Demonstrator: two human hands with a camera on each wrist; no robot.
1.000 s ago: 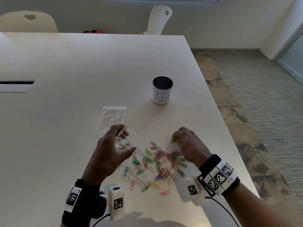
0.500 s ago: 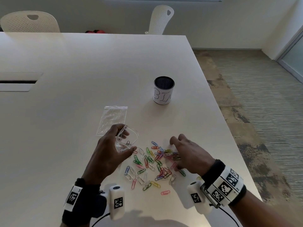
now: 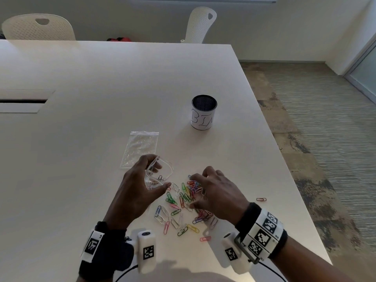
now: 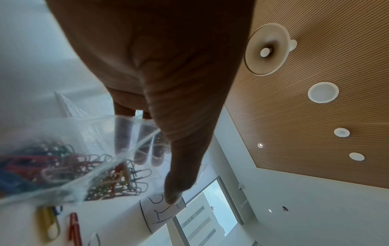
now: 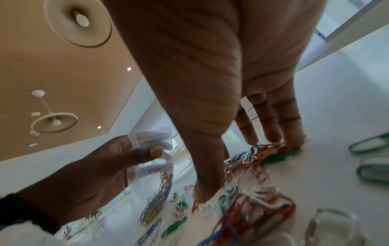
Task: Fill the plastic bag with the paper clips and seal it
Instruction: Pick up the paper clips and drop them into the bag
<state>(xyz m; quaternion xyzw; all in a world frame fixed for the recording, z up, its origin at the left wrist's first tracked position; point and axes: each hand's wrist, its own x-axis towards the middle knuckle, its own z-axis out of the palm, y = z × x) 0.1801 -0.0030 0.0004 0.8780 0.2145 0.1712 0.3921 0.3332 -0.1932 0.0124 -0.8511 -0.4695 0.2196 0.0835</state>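
Note:
My left hand (image 3: 160, 175) holds a clear plastic bag (image 3: 166, 166) just above the table, thumb and fingers pinching its mouth so that it gapes; a few clips lie inside. The left wrist view shows the bag (image 4: 84, 133) with coloured clips blurred behind it. Coloured paper clips (image 3: 177, 202) lie scattered to the right of the bag. My right hand (image 3: 194, 192) arches over the pile. Its fingertips (image 5: 273, 133) press on clips at the far side, and the thumb touches down at the near side with a bunch between them.
A second clear bag (image 3: 140, 147) lies flat beyond my left hand. A mesh cup labelled BIN (image 3: 204, 112) stands farther back. One stray clip (image 3: 261, 199) lies near the table's right edge (image 3: 284, 180). Two chairs stand at the far side.
My right hand slid left from the pile's far right corner onto its middle, fingers spreading over the clips. A stray clip now shows at the right. My left hand and bag stayed put.

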